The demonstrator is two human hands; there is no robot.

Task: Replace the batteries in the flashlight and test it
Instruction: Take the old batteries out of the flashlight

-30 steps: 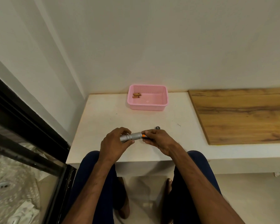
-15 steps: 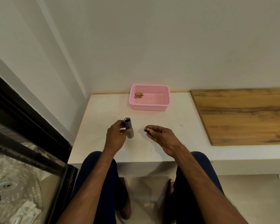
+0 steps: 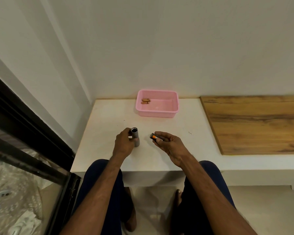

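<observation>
Change: you are no longer holding the flashlight [image 3: 135,137] level between both hands as you were a second ago; you are now standing it upright on the table [image 3: 107,126] with its dark open end facing up, and the battery [image 3: 155,137] is out of it.
Meaning for the task: you are probably through the removal step, and I judge the next call is to set this cell aside and fetch fresh ones.
Left hand [image 3: 124,144]: you are wrapping your fingers around the flashlight's side, thumb near the top rim, steadying it on the table's near half.
Right hand [image 3: 168,145]: you are pinching the orange-and-black battery between thumb and fingertips, palm turned up, wrist lifted off the table, just right of the flashlight and not touching it.
Flashlight: it is standing on the table, left of centre, nearer your knees than the wall.
Cap: I cannot tell where it is lying now.
Basket [image 3: 157,114]: it is sitting at the table's far edge by the wall, holding the copper batteries [image 3: 145,101] in its far left corner, well apart from both hands.
Board [image 3: 255,122]: it is lying off the table's right side, untouched.
</observation>
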